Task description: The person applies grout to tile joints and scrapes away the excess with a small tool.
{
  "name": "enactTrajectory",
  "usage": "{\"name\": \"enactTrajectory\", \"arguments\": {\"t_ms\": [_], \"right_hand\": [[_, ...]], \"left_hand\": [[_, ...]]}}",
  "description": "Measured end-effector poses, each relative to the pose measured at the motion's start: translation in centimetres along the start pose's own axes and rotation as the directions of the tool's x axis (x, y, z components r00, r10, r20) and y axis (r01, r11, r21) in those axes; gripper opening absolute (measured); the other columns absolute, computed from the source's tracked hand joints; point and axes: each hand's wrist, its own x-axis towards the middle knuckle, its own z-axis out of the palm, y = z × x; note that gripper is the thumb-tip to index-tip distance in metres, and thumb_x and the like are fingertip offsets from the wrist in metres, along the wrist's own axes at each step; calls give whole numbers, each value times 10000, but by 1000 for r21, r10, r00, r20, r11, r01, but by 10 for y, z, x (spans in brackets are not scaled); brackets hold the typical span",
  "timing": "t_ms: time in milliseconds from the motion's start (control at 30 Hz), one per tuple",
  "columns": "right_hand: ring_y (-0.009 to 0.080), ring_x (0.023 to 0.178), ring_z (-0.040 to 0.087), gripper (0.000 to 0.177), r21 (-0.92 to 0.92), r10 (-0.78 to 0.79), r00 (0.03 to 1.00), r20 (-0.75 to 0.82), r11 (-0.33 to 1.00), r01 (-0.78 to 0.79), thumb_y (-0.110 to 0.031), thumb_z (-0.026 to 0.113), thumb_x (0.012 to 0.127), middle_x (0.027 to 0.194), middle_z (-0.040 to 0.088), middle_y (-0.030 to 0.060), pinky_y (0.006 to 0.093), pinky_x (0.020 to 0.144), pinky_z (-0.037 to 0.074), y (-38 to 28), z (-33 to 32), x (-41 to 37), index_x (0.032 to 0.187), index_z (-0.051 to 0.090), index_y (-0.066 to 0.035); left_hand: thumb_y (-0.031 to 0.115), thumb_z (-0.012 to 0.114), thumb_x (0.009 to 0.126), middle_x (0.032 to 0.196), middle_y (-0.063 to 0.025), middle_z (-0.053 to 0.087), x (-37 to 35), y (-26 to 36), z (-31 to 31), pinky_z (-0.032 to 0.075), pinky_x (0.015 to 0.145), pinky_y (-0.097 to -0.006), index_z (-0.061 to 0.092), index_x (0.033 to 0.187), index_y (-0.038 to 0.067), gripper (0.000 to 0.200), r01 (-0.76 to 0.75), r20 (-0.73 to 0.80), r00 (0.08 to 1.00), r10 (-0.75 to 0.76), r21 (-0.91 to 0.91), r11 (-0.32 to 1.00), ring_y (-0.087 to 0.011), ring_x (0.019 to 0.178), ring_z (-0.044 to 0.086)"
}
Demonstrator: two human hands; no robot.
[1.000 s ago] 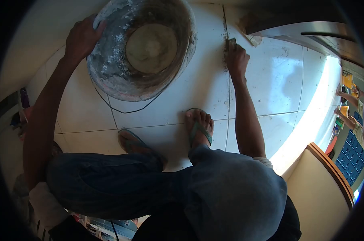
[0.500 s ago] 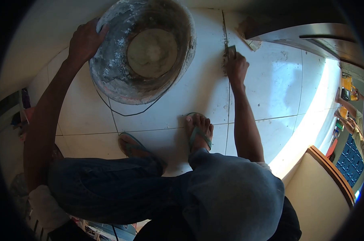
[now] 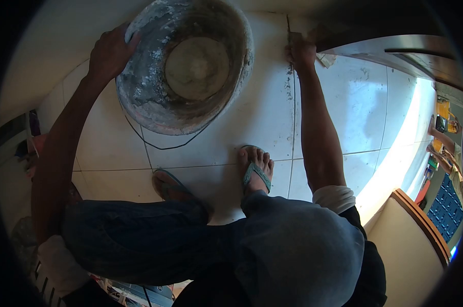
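Observation:
My left hand [image 3: 110, 55] is closed on the rim of a large bucket [image 3: 144, 97]. The bucket's open mouth faces me, its inner wall crusted with grey and white residue, and its thin wire handle [image 3: 165, 149] hangs down at the front. My right hand [image 3: 302, 53] is closed around a small flat scraper [image 3: 296, 37], of which only a dark blade-like end shows. That end is at the dirty tile joint [image 3: 289, 84], near the base of the dark wooden furniture. The fingers' undersides are hidden.
White floor tiles [image 3: 265, 112] spread around my feet in sandals [image 3: 256, 171]. Dark wooden furniture [image 3: 369, 47] stands at the upper right, with a pale scrap [image 3: 326, 60] by its edge. A low wall with a wooden cap [image 3: 421, 225] is at right. Another person's arm [image 3: 443, 137] shows beyond.
My right hand has moved away from me along the tile joint with the scraper, up beside the furniture. My left hand stays on the bucket rim; the view has shifted slightly.

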Motion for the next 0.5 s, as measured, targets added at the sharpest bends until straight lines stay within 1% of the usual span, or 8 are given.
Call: {"name": "enactTrajectory", "arguments": {"t_ms": [33,67,100,133,167,267,400,500], "right_hand": [[215,585,623,238,-236,-44,999,0,971,42,-257,647,889,752,683,124,345,485,470,1,4,12,861,681,-23],[234,645,655,249,-683,-165,984,68,712,166,-294,674,855,794,704,123,367,527,502,-1,8,28,870,705,-48],[253,704,687,267,-854,-193,971,139,473,217,-331,700,821,837,725,122,389,568,535,-3,13,43,880,730,-73],[273,764,719,291,-930,-214,958,190,273,246,-369,727,787,879,746,121,411,610,567,-5,17,56,889,754,-98],[292,823,751,319,-949,-217,953,209,188,251,-406,754,753,922,766,120,434,652,600,-11,22,63,898,779,-123],[285,922,751,341,-956,-236,955,177,188,224,-427,765,736,973,762,117,411,722,620,-18,26,67,916,789,-138],[287,966,743,334,-967,-314,933,177,120,224,-419,743,761,993,750,131,414,729,623,-20,24,51,939,785,-141],[290,963,738,338,-955,-342,930,136,204,214,-406,727,778,1037,735,151,414,727,624,-9,23,70,970,777,-132]], "left_hand": [[481,531,1019,1221,-223,669,-1,0,1,473,997,-498,598,1343,42,549,-5,-19,1000,5,-13,1000,-424,1141,610],[481,531,1019,1221,-223,669,0,-2,3,473,997,-498,598,1343,42,549,3,-16,1000,-3,-14,1000,-424,1141,610],[476,537,1017,1216,-223,671,2,-5,6,475,993,-498,597,1340,41,546,2,-28,1000,-2,4,1000,-425,1130,616],[471,543,1015,1210,-222,673,3,-6,9,478,989,-498,597,1338,39,542,-2,-37,999,2,22,1000,-426,1119,621],[471,543,1015,1210,-222,673,3,-5,8,478,989,-498,597,1338,39,542,0,-28,1000,1,22,1000,-426,1119,621],[467,551,1012,1192,-223,681,2,-2,6,481,986,-496,601,1332,34,540,7,11,1000,-7,-38,999,-429,1113,629],[461,553,1012,1170,-232,687,2,-3,6,477,988,-493,615,1310,25,532,-3,-47,999,1,-55,998,-434,1123,628],[465,556,1004,1133,-233,697,0,-6,15,493,956,-497,634,1282,26,525,-32,-80,996,26,-80,996,-419,1097,642]]}}
